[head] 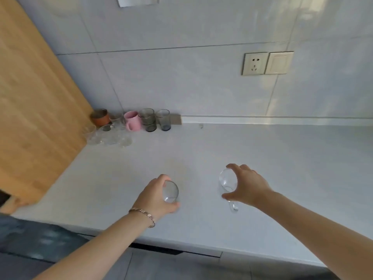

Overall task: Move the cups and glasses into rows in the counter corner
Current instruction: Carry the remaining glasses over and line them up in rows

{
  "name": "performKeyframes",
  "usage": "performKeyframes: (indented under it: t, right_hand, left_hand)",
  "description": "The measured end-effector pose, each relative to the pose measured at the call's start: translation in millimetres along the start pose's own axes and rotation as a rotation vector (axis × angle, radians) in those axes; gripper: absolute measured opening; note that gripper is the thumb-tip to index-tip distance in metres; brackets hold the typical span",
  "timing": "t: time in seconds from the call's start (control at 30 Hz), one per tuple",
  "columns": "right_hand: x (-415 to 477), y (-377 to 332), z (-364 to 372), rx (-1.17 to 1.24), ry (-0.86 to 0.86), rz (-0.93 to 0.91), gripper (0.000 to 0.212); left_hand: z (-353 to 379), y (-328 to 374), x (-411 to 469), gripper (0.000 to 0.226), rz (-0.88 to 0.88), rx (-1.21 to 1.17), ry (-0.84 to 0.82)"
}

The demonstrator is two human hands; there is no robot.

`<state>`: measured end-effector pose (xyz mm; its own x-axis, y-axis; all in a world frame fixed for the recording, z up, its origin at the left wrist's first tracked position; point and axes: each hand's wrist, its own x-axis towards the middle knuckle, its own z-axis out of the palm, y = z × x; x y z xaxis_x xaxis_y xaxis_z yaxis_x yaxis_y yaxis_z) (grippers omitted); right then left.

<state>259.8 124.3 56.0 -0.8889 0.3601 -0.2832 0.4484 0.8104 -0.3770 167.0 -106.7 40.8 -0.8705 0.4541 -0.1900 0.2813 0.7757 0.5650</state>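
My left hand [154, 196] grips a small clear glass [171, 191] near the front of the pale counter [262, 158]. My right hand [245, 185] wraps around a clear glass cup [227, 178] whose handle [234, 206] sticks out below my thumb. In the far left corner stand a brown cup [100, 117], a pink mug [132, 120], a stack of smoky glasses [148, 119] and a single smoky glass [163, 119]. In front of them sit several clear glasses [109, 135].
A wooden cabinet side [36, 110] walls off the left of the corner. Grey tiles back the counter, with a socket and switch [267, 63] on them. The counter's front edge [181, 246] runs below my wrists.
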Motion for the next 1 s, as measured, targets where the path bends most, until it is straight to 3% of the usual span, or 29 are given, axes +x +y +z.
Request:
performKeyframes:
  t: [0.2,0.4,0.6,1.0]
  right_hand:
    - [44,-108,43,-0.04,-0.076,-0.064,0.085]
    - [97,-158,64,-0.056,-0.103,-0.096,0.086]
    - [163,-174,75,-0.049,-0.119,-0.087,0.086]
    - [251,-196,74,-0.034,-0.096,0.002,0.085]
  left_hand:
    - [-74,-98,16,0.066,-0.094,0.036,0.021]
    - [-106,-144,66,0.071,-0.167,-0.002,0.02]
    - [-121,-156,133,0.061,-0.223,-0.044,0.034]
    - [-136,-147,292,0.056,-0.157,0.035,-0.025]
